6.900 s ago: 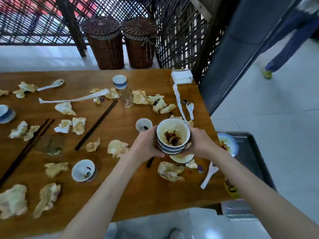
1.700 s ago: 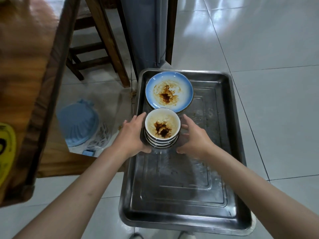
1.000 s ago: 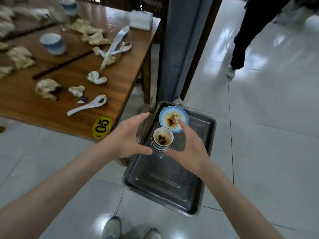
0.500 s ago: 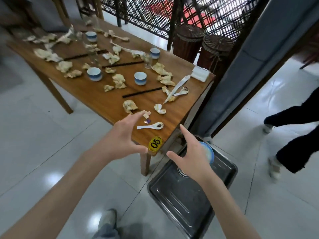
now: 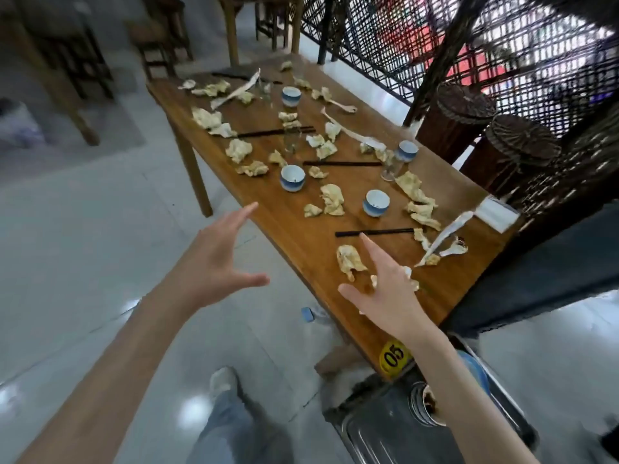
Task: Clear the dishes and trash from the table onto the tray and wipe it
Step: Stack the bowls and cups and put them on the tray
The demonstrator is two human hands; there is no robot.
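A long wooden table point(image 5: 301, 236) carries several crumpled napkins, such as one point(image 5: 348, 259) near its near end, several blue-and-white cups point(image 5: 292, 177), black chopsticks point(image 5: 375, 232) and a drinking glass point(image 5: 290, 140). The metal tray point(image 5: 375, 430) stands on the floor at the lower right, with a stack of bowls point(image 5: 423, 403) and a blue plate point(image 5: 474, 366) partly hidden behind my right arm. My left hand point(image 5: 217, 259) hovers open left of the table edge. My right hand point(image 5: 388, 289) is open above the table's near end. Both hold nothing.
A yellow "05" tag point(image 5: 393, 354) marks the table's near corner. Two wicker baskets point(image 5: 522, 145) and a dark lattice screen stand to the right. Wooden stools point(image 5: 160, 35) are at the back left. My shoe point(image 5: 222, 380) is on the tiled floor below.
I set the bowl stack down on the tray beside the blue plate, let go, and raised both open hands back toward the table as my view swung up.
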